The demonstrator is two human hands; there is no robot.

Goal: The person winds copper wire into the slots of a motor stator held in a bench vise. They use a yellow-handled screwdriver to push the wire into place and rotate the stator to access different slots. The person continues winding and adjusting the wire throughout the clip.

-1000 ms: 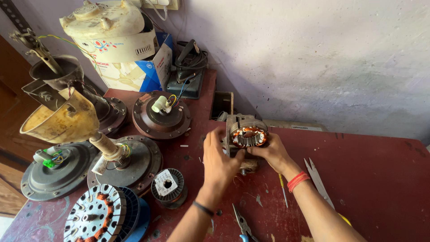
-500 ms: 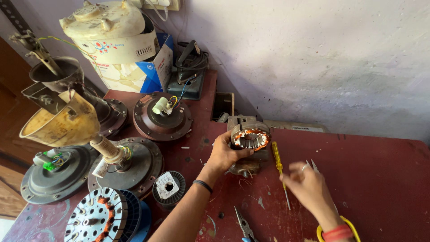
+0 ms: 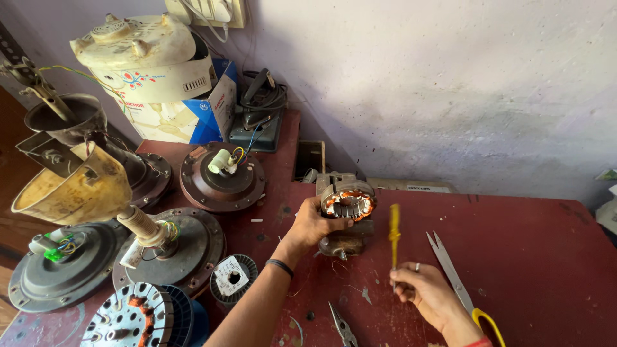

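The left hand [image 3: 313,225] is clamped around the small motor stator [image 3: 346,207] — heavy, rigid, best gripped by its steel casing; the right hand [image 3: 424,294] pinches a yellow-handled screwdriver [image 3: 394,239] upright.

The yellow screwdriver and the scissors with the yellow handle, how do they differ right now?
The yellow screwdriver is held upright in the right hand; the scissors lie flat on the red table, untouched. The screwdriver is one slim shaft; the scissors show two long pale blades, slightly parted. Both have yellow on them.
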